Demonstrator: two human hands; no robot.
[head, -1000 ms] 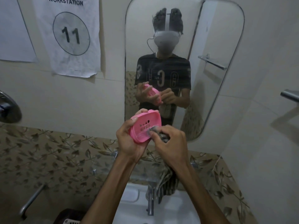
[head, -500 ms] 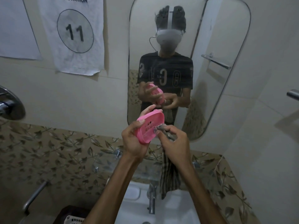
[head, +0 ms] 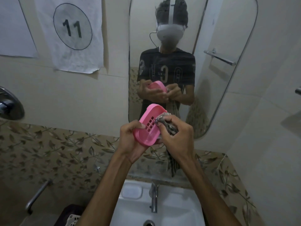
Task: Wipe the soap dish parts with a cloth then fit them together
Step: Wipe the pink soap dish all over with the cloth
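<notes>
A pink oval soap dish part (head: pixel 149 125) with rows of drain slots is held tilted in front of the mirror, its hollow side facing me. My left hand (head: pixel 130 141) grips it from the left and below, thumb on its rim. My right hand (head: pixel 176 136) is closed around a bunched striped cloth (head: pixel 166 123), whose tip presses on the dish by the slots. The cloth's tail (head: pixel 173 167) hangs down below my right wrist. No second dish part is in sight.
A white basin (head: pixel 171 207) with a chrome tap (head: pixel 154 199) lies directly below my hands. A mirror (head: pixel 211 70) hangs ahead on the wall, a paper sign numbered 11 (head: pixel 71 35) to its left. A metal rail (head: pixel 38 194) and a dark basket (head: pixel 71 216) sit at lower left.
The dish has been tipped so its hollow side faces me more. My right hand has slid the cloth across the slotted area. The view has dropped slightly toward the basin.
</notes>
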